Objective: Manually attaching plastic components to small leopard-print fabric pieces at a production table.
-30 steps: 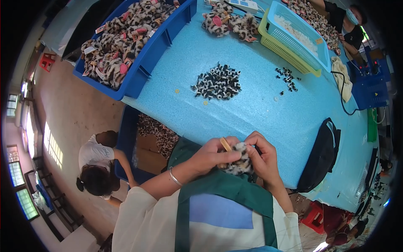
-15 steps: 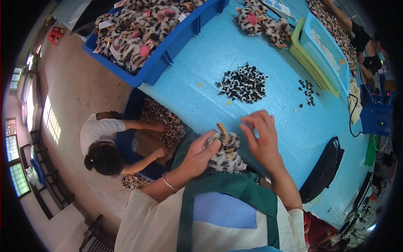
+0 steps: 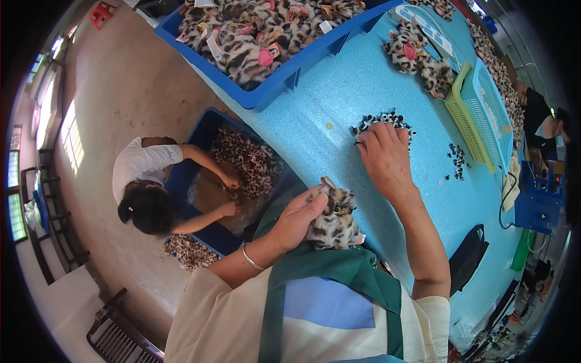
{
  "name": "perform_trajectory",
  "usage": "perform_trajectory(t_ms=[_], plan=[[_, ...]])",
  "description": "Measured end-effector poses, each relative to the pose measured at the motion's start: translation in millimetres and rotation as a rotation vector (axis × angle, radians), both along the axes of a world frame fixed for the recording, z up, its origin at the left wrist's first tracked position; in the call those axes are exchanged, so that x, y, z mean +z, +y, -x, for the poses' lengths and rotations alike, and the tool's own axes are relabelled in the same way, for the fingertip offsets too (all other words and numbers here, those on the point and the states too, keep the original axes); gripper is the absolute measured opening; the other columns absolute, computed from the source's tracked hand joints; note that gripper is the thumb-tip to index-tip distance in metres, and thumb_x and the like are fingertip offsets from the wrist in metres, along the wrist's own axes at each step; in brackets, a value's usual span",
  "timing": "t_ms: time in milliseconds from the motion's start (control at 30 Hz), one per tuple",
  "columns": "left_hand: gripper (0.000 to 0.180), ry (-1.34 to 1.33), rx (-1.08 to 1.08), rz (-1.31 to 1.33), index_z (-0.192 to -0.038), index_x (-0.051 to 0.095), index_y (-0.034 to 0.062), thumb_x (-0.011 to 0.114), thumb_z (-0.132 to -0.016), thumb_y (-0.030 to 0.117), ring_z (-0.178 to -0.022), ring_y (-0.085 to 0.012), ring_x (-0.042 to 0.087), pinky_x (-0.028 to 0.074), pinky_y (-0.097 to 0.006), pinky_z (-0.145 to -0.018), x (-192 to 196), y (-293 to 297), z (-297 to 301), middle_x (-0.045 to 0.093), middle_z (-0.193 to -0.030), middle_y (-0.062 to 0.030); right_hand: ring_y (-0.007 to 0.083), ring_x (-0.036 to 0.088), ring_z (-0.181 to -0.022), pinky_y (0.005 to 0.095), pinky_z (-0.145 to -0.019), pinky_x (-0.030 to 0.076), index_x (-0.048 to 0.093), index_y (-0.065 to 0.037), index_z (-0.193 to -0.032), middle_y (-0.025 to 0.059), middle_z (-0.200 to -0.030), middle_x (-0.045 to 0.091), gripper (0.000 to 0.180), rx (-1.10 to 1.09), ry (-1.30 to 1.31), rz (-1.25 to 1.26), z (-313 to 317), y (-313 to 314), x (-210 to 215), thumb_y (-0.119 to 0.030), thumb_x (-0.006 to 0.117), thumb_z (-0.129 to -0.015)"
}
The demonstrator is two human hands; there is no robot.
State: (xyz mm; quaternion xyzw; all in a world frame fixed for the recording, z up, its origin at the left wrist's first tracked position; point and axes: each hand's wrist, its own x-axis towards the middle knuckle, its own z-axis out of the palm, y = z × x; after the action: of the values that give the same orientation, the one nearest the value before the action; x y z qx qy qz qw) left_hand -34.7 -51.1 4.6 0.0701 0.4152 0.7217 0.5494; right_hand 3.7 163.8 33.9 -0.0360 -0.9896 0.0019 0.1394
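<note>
My left hand grips a spotted plush piece in white, black and tan fur, close to my apron at the table's near edge. A small tan loop sticks up from its top, and a dark shiny eye shows on its front. My right hand reaches down over a pile of small black and white plastic eyes on the blue table. Its fingers bend into the near side of the pile; whether they pinch a piece is hidden.
A blue crate full of spotted plush stands at the far left. Toward the right are nested baskets, a smaller group of dark pieces and a black bag. On the left, another person reaches into a blue bin.
My right hand has moved away from the plush, forward onto the pile of eyes. My left hand still holds the plush. The whole view has shifted slightly.
</note>
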Motion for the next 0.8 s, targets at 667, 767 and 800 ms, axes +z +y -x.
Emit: perform_trajectory(t_ms=[667,767,800], plan=[[0.032,-0.081,-0.338,-0.047,-0.111,0.057,0.0013,0.047,-0.099,0.029,-0.087,-0.0054,0.051,0.044,-0.022,-0.079,6,18,-16,0.057,-0.097,0.0014,0.0319,0.057,-0.101,0.0388,-0.084,0.049,0.055,-0.002,-0.093,0.0147,-0.118,0.054,0.029,0.1,0.027,0.637,-110,-74,35,0.005,0.071,-0.07],[0.031,-0.074,-0.377,-0.011,-0.109,0.058,0.001,0.05,-0.098,0.029,-0.087,-0.0054,0.051,0.044,-0.022,-0.079,11,19,-18,0.058,-0.096,0.0013,0.028,0.058,-0.098,0.036,-0.079,0.051,0.055,-0.002,-0.092,0.0147,-0.117,0.055,0.027,0.05,0.035,0.808,-119,-69,25,0.005,0.07,-0.071],[0.031,-0.069,-0.409,0.01,-0.108,0.058,0.0008,0.053,-0.097,0.029,-0.087,-0.0053,0.051,0.045,-0.023,-0.078,13,19,-18,0.058,-0.096,0.001,0.0257,0.059,-0.096,0.0343,-0.077,0.052,0.055,-0.002,-0.092,0.0147,-0.115,0.055,0.026,0.016,0.044,0.983,-123,-66,19,0.004,0.07,-0.073]])
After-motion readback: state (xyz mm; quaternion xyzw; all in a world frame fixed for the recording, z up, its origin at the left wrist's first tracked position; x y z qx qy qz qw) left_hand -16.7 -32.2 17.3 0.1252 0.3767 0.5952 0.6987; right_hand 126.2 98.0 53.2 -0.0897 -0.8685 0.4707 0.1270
